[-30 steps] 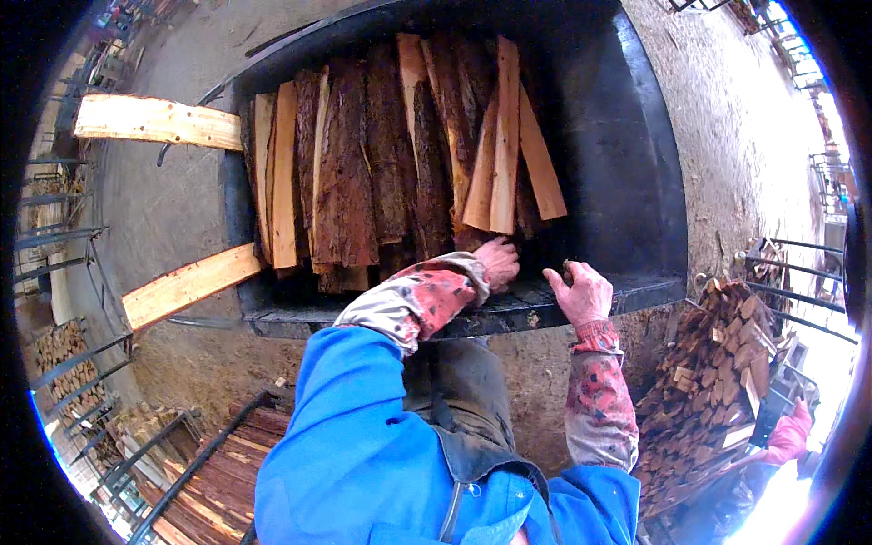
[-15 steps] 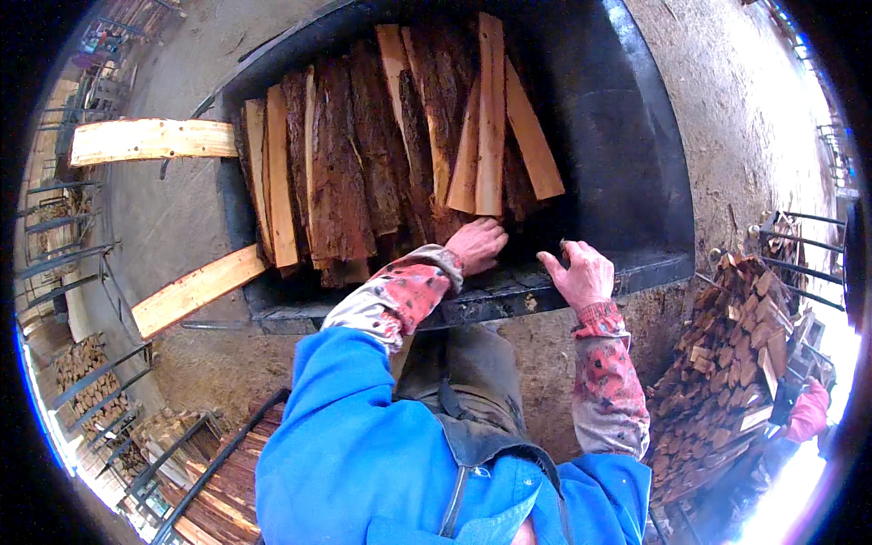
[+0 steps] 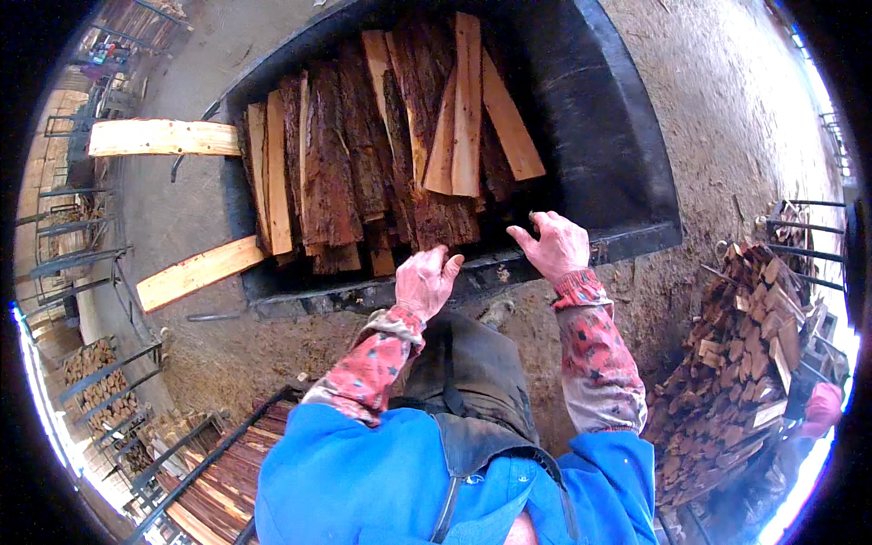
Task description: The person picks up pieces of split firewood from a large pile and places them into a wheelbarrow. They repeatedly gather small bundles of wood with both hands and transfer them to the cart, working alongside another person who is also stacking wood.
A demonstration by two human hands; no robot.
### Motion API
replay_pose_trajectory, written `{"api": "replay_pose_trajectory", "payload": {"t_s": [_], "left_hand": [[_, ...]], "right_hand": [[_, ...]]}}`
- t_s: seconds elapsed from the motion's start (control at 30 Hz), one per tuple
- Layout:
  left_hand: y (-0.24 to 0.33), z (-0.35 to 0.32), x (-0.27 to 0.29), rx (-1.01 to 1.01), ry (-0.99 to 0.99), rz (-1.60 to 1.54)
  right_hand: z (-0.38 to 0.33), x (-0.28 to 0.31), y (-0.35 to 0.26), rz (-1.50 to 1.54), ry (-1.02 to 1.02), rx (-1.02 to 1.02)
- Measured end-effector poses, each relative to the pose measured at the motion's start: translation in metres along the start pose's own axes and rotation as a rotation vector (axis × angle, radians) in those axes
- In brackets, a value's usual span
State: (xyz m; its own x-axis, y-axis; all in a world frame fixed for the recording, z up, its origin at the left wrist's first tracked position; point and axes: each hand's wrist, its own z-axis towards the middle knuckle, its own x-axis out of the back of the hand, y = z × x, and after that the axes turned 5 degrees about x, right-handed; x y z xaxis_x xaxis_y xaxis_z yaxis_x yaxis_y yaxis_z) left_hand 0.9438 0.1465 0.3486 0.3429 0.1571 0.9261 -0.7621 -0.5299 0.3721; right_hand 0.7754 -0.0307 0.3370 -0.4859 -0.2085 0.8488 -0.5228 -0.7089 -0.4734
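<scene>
Long wood slabs (image 3: 331,191), several with rough dark bark, lie side by side in a black metal bin (image 3: 627,118). My left hand (image 3: 425,282) is at the near end of a bark-covered slab (image 3: 445,222), its fingers curled at the slab's end and its thumb sticking out to the right. At the bin's front rim, my right hand (image 3: 556,247) is open, with thumb and fingers apart and nothing visible between them. Beyond it, pale boards (image 3: 467,109) lie slanted on top of the bark slabs.
Two pale boards, an upper one (image 3: 163,137) and a lower one (image 3: 200,272), stick out past the bin's left side. A heap of split wood (image 3: 736,363) stands at the right, beside a metal rack (image 3: 808,241). More slabs fill a rack (image 3: 227,463) at lower left.
My left hand has moved back toward me and left, and a bark slab's end now reaches nearer the front rim. My right hand stays near the rim. The view has shifted slightly.
</scene>
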Motion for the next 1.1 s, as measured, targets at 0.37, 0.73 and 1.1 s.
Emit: {"api": "replay_pose_trajectory", "payload": {"t_s": [0.37, 0.73, 1.1], "left_hand": [[0.007, -0.012, -0.008, 0.001, 0.095, 0.019], [-0.009, 0.023, 0.004, 0.142, -0.085, 0.019], [0.044, 0.049, 0.025, -0.205, -0.027, -0.333]], "right_hand": [[-0.047, 0.039, -0.022, 0.468, 0.271, 0.094], [-0.348, -0.034, 0.003, 0.519, -0.128, -1.193], [-0.542, -0.126, -0.131, 1.066, 0.574, -2.017]]}}
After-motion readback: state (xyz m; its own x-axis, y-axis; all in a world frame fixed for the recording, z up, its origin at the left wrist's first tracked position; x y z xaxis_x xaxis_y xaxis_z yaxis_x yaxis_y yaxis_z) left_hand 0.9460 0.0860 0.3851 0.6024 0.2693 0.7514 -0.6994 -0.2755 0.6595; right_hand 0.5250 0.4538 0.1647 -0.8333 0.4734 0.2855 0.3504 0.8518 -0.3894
